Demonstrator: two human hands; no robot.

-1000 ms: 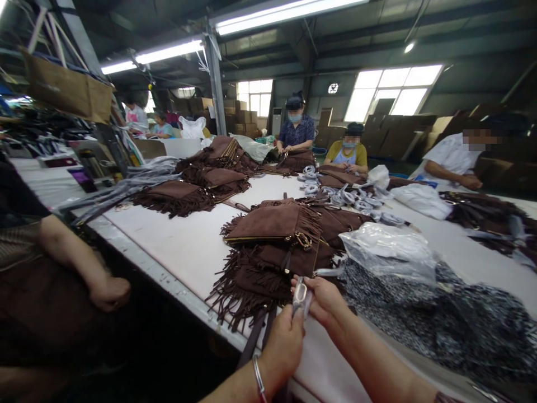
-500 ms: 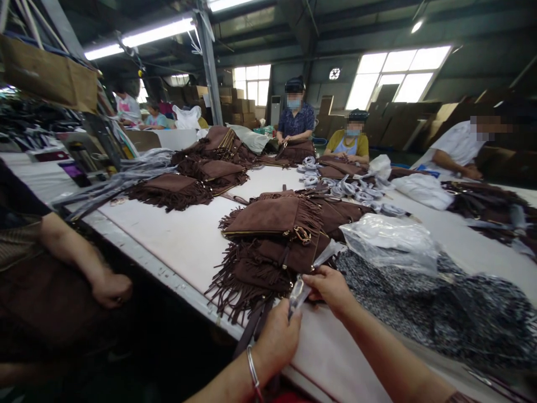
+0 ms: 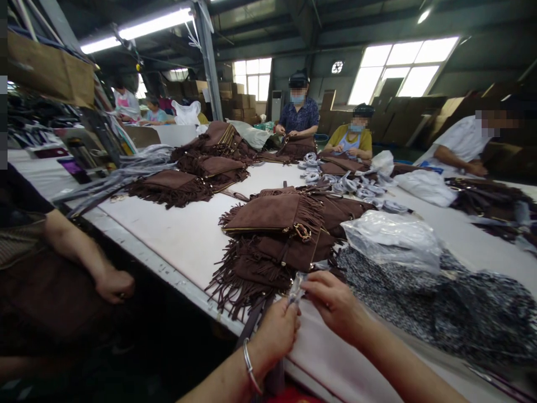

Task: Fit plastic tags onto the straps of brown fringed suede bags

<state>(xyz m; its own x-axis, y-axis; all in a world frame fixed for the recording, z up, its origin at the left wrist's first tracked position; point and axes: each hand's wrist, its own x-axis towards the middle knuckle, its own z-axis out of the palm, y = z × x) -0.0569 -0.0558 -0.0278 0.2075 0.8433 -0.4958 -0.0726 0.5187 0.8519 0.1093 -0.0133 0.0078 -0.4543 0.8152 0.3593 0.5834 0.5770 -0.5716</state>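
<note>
My left hand (image 3: 277, 329), with a silver bangle at the wrist, is closed around a dark strap whose end is wrapped in clear plastic film (image 3: 297, 287). The fingers of my right hand (image 3: 333, 302) pinch that film just beyond the left fist. Brown strap (image 3: 250, 323) hangs from below the left hand over the table edge. Right behind both hands lies a stack of brown fringed bags (image 3: 272, 215) with gold zips and clasps. The metal fitting inside the film is too small to make out.
At right, a clear plastic bag (image 3: 392, 238) rests on black-and-white speckled fabric (image 3: 436, 302). More fringed bags (image 3: 170, 187) and grey wrapped straps (image 3: 142, 168) are farther left. A co-worker's arm (image 3: 79, 249) is beside the white table's edge (image 3: 168, 271). Other people work across the table.
My right hand has shifted slightly right and down along the film, with its fingers folded more. The loose film that stuck out above that hand shows less. My left hand keeps its grip.
</note>
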